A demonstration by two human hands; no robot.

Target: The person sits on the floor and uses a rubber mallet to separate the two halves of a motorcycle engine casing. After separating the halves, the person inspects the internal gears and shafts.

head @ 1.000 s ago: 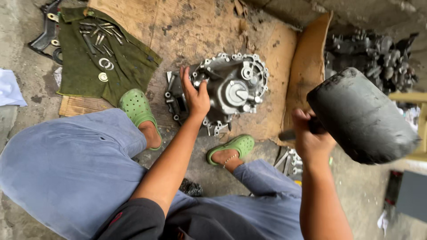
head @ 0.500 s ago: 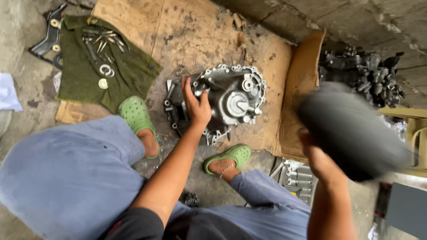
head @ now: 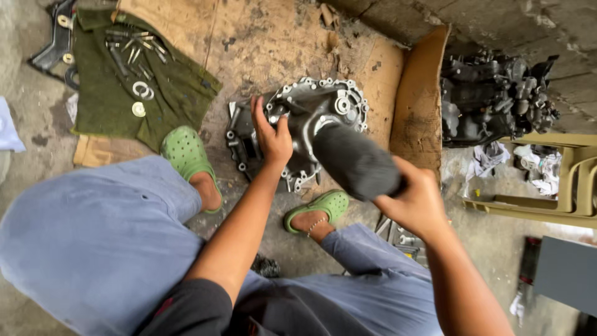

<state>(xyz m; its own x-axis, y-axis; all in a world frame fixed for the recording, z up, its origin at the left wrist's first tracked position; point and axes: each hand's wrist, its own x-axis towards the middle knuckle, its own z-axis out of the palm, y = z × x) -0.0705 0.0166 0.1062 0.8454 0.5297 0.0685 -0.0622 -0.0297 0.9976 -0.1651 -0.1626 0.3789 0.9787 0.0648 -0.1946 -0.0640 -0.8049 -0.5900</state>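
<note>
Oily cardboard (head: pixel 186 37) on concrete floor (head: pixel 18 186), engine block (head: pixel 491 99) nearby.

Both forearms bare, no sleeves past elbow. Dark top with short sleeve on left upper arm, thin red edge at hem. Loose blue-grey trousers (head: pixel 93 249) covering both legs to ankle. Green perforated clogs (head: pixel 186 155) on both feet, second clog (head: pixel 326 204) with heel strap. Thin beaded anklet (head: pixel 313 225) at that ankle. Left hand (head: pixel 272 138) and right hand (head: pixel 413 200) gloveless, no rings or watch visible.

Gear housing (head: pixel 298 124) lies on cardboard (head: pixel 261 43), cloth (head: pixel 143 93) left.
</note>
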